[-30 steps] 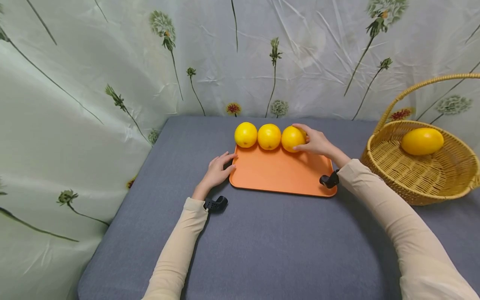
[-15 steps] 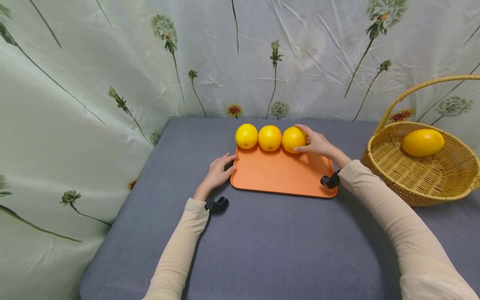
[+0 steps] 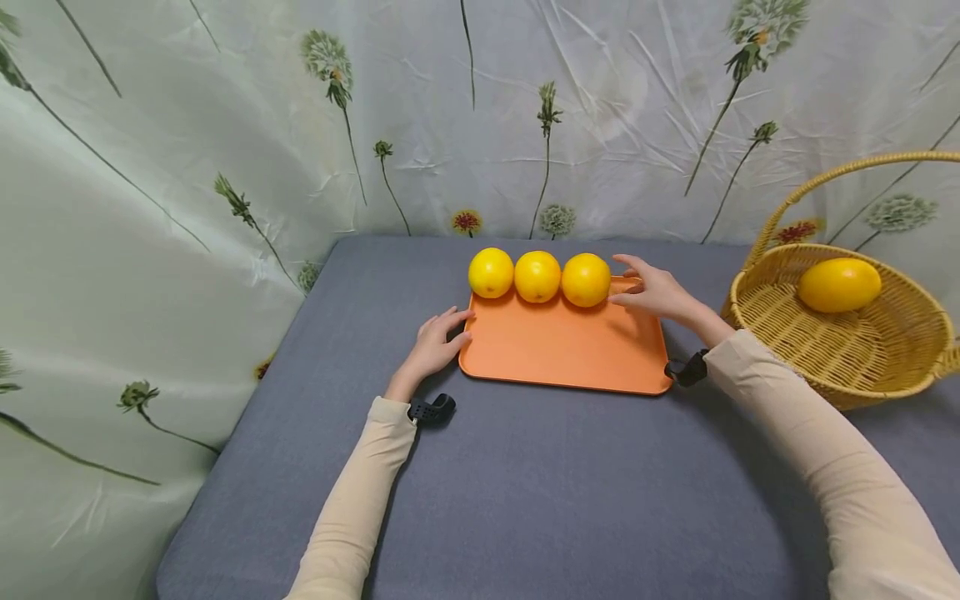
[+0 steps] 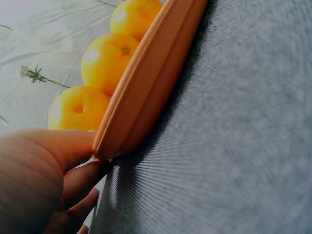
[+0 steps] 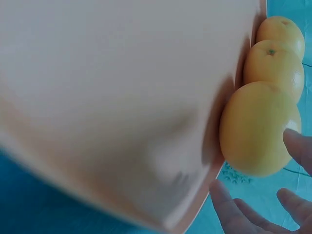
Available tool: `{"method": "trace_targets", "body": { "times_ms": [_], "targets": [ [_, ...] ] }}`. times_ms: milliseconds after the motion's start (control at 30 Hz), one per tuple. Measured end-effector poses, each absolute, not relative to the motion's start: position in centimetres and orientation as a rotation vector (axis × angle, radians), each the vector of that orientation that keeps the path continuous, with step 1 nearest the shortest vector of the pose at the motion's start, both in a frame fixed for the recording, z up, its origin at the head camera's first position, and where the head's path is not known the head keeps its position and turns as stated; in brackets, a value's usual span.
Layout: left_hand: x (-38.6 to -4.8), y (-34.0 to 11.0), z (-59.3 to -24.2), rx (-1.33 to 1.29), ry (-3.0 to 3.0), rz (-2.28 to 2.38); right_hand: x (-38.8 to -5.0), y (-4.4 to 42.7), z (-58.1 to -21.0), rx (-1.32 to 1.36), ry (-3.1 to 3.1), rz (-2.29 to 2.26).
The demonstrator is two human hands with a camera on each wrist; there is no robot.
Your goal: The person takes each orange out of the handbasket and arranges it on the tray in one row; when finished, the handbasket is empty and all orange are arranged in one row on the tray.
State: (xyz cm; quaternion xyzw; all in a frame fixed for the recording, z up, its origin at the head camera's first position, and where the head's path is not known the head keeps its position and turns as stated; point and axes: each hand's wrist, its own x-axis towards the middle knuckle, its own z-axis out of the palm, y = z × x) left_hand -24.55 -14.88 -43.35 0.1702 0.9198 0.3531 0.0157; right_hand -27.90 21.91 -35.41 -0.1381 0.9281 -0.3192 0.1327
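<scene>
Three oranges stand in a row along the far side of the orange tray: a left orange [image 3: 491, 272], a middle orange [image 3: 537, 277] and a right orange [image 3: 586, 280]. My left hand [image 3: 432, 343] rests against the left edge of the tray [image 3: 562, 350]; its thumb and fingertips touch the rim, spread rather than curled. In the left wrist view the thumb [image 4: 73, 146] lies at the tray's corner. Just right of the right orange, my right hand [image 3: 656, 293] is spread over the tray's far right corner, holding nothing. Its fingers stand apart from that orange in the head view.
A wicker basket [image 3: 738, 304] with a tall handle stands on the right, close to my right forearm. One elongated yellow-orange fruit [image 3: 838, 285] lies in it. A grey cloth covers the table [image 3: 555, 492]. Behind hangs a flower-printed curtain [image 3: 615, 125].
My right hand has let go of the right orange and drawn back to the right with its fingers spread. The orange stays in the row. My left hand has not moved.
</scene>
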Motion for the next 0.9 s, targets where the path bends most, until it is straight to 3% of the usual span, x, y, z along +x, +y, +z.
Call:
{"method": "trace_targets", "body": {
  "times_ms": [900],
  "targets": [
    [-24.5,-14.9,-43.4,0.536,2.867,1.101,-23.3,29.9,-30.9,-0.354,2.980,-0.957]
  ]
}}
